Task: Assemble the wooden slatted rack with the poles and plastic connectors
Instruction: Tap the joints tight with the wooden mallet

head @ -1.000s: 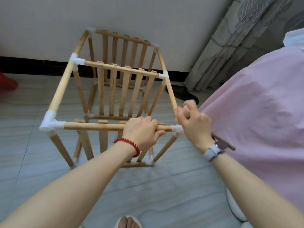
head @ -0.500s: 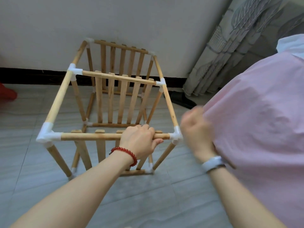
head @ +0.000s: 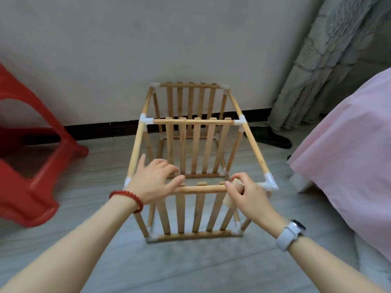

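Grey tiled floor (head: 190, 267) runs to a pale wall (head: 148, 39), with one pink-covered bed (head: 349, 149) at right, one red stool (head: 31, 166) at left and one grey curtain (head: 330, 60) in the far right corner. One wooden rack (head: 195, 157) stands on the floor between stool and bed: three slatted panels, each showing five slats, joined by poles and white plastic connectors; six connectors show along the top. One dark shoe (head: 273, 138) lies by the curtain. Left hand (head: 154, 182), fingers straight and spread, rests on the near top pole (head: 201, 189). Right hand (head: 245, 193) pinches a small wooden piece (head: 236, 185) at that pole's right end, beside the corner connector (head: 268, 183).
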`<state>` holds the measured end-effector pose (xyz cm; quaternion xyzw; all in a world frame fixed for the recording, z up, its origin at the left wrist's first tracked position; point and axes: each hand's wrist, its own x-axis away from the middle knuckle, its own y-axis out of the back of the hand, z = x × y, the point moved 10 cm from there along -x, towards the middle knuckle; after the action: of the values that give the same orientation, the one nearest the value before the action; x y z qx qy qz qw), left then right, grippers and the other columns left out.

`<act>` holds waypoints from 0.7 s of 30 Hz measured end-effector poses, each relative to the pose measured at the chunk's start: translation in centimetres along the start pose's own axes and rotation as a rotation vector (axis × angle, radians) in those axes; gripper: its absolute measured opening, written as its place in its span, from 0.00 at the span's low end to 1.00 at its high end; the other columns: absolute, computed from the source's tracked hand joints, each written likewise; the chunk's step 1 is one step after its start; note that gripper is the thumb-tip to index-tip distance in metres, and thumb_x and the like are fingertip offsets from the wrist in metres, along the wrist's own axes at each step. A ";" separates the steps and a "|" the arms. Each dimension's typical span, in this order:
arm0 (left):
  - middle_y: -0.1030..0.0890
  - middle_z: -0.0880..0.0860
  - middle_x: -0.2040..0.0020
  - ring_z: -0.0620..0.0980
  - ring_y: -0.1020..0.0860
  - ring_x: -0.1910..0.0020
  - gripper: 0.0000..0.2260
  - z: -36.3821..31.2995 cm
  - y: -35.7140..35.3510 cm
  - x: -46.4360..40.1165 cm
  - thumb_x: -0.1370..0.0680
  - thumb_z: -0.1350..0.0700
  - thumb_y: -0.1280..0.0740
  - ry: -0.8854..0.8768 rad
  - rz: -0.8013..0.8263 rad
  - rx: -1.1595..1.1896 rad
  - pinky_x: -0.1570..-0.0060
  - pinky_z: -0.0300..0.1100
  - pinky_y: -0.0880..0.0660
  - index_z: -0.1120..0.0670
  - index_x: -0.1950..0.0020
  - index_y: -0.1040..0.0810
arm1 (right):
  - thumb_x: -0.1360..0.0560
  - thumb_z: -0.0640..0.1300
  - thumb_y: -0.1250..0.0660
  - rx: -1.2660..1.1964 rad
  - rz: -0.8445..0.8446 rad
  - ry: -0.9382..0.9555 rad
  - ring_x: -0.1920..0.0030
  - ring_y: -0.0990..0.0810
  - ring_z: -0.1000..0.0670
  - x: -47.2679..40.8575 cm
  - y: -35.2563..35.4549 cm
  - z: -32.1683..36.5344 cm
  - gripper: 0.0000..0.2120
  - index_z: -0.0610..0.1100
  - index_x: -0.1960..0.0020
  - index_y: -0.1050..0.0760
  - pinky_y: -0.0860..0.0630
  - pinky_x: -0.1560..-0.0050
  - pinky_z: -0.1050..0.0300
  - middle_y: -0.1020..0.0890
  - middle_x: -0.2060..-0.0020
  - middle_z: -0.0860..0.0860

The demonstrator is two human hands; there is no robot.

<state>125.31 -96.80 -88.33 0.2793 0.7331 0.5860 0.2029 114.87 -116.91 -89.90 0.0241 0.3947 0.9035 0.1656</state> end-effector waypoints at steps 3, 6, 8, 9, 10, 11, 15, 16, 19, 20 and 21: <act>0.23 0.46 0.48 0.44 0.40 0.28 0.16 6.2 0.0 2.6 0.19 0.45 0.49 0.111 0.087 0.097 0.29 0.51 0.45 0.47 0.53 0.22 | 0.26 0.58 0.42 -0.035 -0.055 -0.026 0.65 0.23 0.55 0.0 -1.5 1.0 0.07 0.57 0.59 0.33 0.28 0.66 0.56 0.23 0.69 0.54; 0.25 0.45 0.59 0.42 0.35 0.36 0.19 5.3 -0.7 4.0 0.18 0.49 0.49 0.072 0.061 0.165 0.34 0.43 0.37 0.51 0.58 0.22 | 0.25 0.56 0.42 0.045 -0.126 0.003 0.67 0.25 0.56 0.1 -0.9 1.0 0.06 0.55 0.58 0.33 0.33 0.71 0.59 0.23 0.71 0.55; 0.26 0.46 0.61 0.42 0.33 0.47 0.20 3.4 -0.9 4.5 0.18 0.49 0.50 0.046 0.011 0.136 0.41 0.44 0.32 0.54 0.55 0.21 | 0.24 0.54 0.41 0.145 -0.150 0.023 0.69 0.27 0.56 0.0 0.0 0.5 0.05 0.54 0.56 0.33 0.36 0.72 0.60 0.25 0.72 0.56; 0.26 0.46 0.61 0.42 0.33 0.48 0.20 2.2 -1.0 4.7 0.18 0.48 0.50 0.028 -0.009 0.127 0.44 0.43 0.30 0.54 0.55 0.21 | 0.24 0.54 0.40 0.174 -0.167 0.003 0.69 0.27 0.54 -0.2 0.8 -0.1 0.06 0.53 0.56 0.33 0.37 0.71 0.59 0.25 0.72 0.56; 0.25 0.47 0.60 0.43 0.31 0.47 0.20 0.9 -1.2 4.7 0.19 0.46 0.49 -0.001 -0.021 0.133 0.46 0.42 0.30 0.54 0.55 0.22 | 0.23 0.54 0.40 0.196 -0.190 -0.035 0.70 0.28 0.52 -0.4 1.8 -0.9 0.06 0.52 0.55 0.34 0.37 0.70 0.58 0.26 0.72 0.55; 0.23 0.49 0.56 0.45 0.30 0.44 0.18 -0.7 -1.6 4.7 0.20 0.46 0.47 -0.040 -0.018 0.157 0.45 0.42 0.29 0.55 0.53 0.21 | 0.23 0.54 0.40 0.212 -0.215 -0.086 0.69 0.29 0.49 -0.5 3.0 -1.8 0.08 0.50 0.53 0.34 0.37 0.69 0.57 0.27 0.71 0.53; 0.27 0.50 0.35 0.43 0.45 0.27 0.19 -6.5 -2.2 5.0 0.23 0.44 0.38 -0.246 -0.073 0.338 0.29 0.42 0.41 0.54 0.38 0.25 | 0.23 0.56 0.41 0.127 -0.266 -0.149 0.61 0.29 0.45 -0.2 6.2 -2.5 0.13 0.47 0.47 0.38 0.34 0.59 0.51 0.29 0.66 0.54; 0.31 0.48 0.31 0.42 0.50 0.25 0.21 -6.8 -2.2 5.0 0.24 0.42 0.37 -0.281 -0.118 0.302 0.28 0.43 0.46 0.53 0.35 0.27 | 0.23 0.55 0.40 0.069 -0.259 -0.121 0.59 0.27 0.44 0.1 6.2 -1.7 0.13 0.48 0.48 0.38 0.32 0.58 0.50 0.28 0.64 0.53; 0.45 0.42 0.25 0.41 0.62 0.27 0.31 -5.8 -3.0 4.5 0.28 0.35 0.38 -0.223 -0.180 0.199 0.28 0.52 0.62 0.43 0.28 0.38 | 0.27 0.53 0.34 -0.005 -0.161 0.022 0.58 0.23 0.42 1.1 4.7 2.3 0.15 0.44 0.52 0.33 0.26 0.56 0.46 0.23 0.63 0.49; 0.45 0.43 0.25 0.42 0.63 0.27 0.32 -5.5 -3.0 4.1 0.28 0.33 0.38 -0.199 -0.195 0.190 0.28 0.55 0.63 0.42 0.27 0.39 | 0.28 0.54 0.32 -0.002 -0.117 0.080 0.61 0.23 0.44 1.4 3.9 4.0 0.16 0.43 0.54 0.32 0.26 0.59 0.47 0.23 0.65 0.50; 0.42 0.44 0.25 0.43 0.61 0.26 0.31 -5.7 -3.0 3.6 0.29 0.32 0.39 -0.195 -0.221 0.187 0.28 0.57 0.63 0.42 0.28 0.37 | 0.29 0.55 0.32 0.019 -0.067 0.130 0.64 0.23 0.46 1.7 3.2 5.3 0.16 0.43 0.57 0.32 0.27 0.62 0.48 0.24 0.67 0.51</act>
<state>118.49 -99.17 -89.81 0.2701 0.7877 0.4593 0.3093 113.30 -114.67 -84.16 -0.0466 0.4135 0.8933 0.1696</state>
